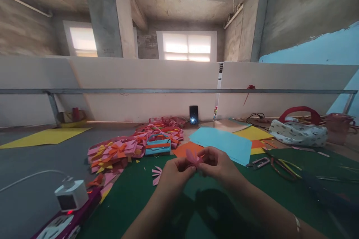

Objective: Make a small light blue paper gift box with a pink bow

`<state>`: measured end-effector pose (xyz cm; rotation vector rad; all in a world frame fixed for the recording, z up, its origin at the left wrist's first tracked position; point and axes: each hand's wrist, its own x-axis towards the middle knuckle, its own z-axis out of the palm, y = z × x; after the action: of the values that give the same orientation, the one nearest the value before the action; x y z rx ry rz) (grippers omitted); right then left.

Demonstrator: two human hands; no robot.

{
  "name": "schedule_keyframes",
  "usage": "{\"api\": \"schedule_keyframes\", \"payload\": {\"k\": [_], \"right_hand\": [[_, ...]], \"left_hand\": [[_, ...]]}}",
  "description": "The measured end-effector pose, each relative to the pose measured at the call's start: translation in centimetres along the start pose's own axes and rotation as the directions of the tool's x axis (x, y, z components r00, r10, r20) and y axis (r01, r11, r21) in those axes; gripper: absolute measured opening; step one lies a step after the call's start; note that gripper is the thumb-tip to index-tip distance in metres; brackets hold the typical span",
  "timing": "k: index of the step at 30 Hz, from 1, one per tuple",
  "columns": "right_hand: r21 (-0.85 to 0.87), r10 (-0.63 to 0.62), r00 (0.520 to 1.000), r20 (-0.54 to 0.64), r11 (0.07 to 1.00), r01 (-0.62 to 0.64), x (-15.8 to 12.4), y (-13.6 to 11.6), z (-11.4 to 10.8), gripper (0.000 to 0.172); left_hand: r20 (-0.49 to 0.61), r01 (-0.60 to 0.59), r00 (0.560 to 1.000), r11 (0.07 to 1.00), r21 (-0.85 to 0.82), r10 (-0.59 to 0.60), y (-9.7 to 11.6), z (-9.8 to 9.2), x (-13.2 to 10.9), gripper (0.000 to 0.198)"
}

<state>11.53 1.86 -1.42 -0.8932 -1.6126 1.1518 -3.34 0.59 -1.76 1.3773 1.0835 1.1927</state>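
Between both hands, above the green mat (129, 190), is a small pink folded paper piece (193, 158) with pointed petals fanned upward. My left hand (179, 171) pinches its lower left side between thumb and fingers. On the other side, my right hand (215, 162) grips it with thumb and curled index finger. A second pink paper fan (157, 175) lies on the mat just left of my left hand. Light blue sheets (221, 142) and an orange sheet (186, 149) lie behind the hands.
Pink and orange folded papers (117, 151) are heaped at left, beside a small blue paper bag (157, 146). A power strip (84, 209) with a charger stands front left. Scissors (286, 168), a cutter (259, 163) and a cloth bag (298, 132) are right. A phone (193, 115) leans behind.
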Motion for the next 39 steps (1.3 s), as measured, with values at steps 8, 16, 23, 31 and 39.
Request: {"api": "schedule_keyframes", "payload": {"k": [8,16,23,31,39], "right_hand": [[-0.03,0.031,1.0,-0.003,0.999,-0.031,0.1,-0.3,0.1,0.02],[-0.005,0.051,0.999,-0.014,0.999,-0.051,0.1,-0.3,0.2,0.018],[-0.01,0.075,0.997,-0.007,0.997,-0.075,0.2,-0.1,0.2,0.02],[-0.199,0.026,0.99,-0.14,0.978,-0.054,0.2,0.1,0.3,0.021],[0.1,0.199,0.978,-0.067,0.976,-0.192,0.2,0.3,0.4,0.035]], "left_hand": [[0.014,-0.04,0.999,0.994,0.101,0.038,1.0,0.3,-0.4,0.022],[0.026,-0.091,0.996,0.972,0.217,0.087,1.7,0.7,-1.0,0.023],[0.011,-0.051,0.999,0.972,0.229,0.05,0.8,0.5,-0.5,0.019],[0.102,-0.019,0.995,0.998,0.067,0.012,0.4,0.9,-0.5,0.019],[0.007,0.159,0.987,0.987,-0.034,-0.159,0.1,1.0,-0.3,0.016]]}}
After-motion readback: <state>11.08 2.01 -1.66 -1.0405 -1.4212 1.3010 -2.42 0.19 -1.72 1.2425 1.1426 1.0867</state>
